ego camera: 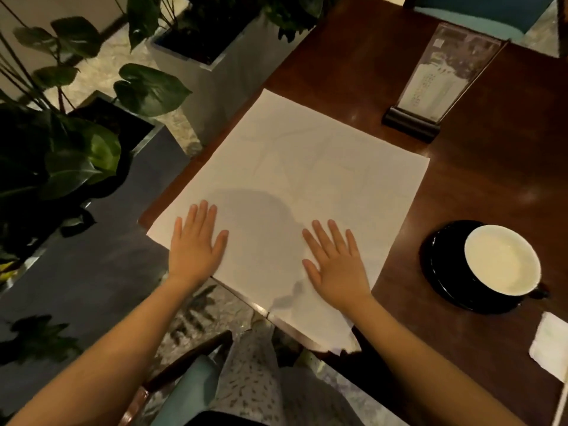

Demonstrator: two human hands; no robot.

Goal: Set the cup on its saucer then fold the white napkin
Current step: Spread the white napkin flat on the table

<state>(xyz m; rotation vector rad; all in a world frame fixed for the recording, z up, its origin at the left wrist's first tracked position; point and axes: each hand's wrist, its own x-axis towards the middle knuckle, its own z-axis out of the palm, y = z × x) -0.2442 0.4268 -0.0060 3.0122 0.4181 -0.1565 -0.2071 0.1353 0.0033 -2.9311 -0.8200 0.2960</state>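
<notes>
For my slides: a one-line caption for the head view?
Left hand and right hand flat on the spread napkin; cup on saucer beside it.

Both hands, left (pixel 196 245) and right (pixel 336 265), press flat on the unfolded white napkin (pixel 307 167) on the desk (pixel 491 179). The cup (pixel 502 264) sits on its black saucer (pixel 442 272) to the right.

Setting: café or restaurant | dark wooden table (pixel 476 186) | upright acrylic menu stand (pixel 442 78) on black base | leafy plants (pixel 150 90) in square planters (pixel 221 69) alongside | cup (pixel 501 262) on black saucer (pixel 435 269) | polished stone floor (pixel 101 66)
</notes>
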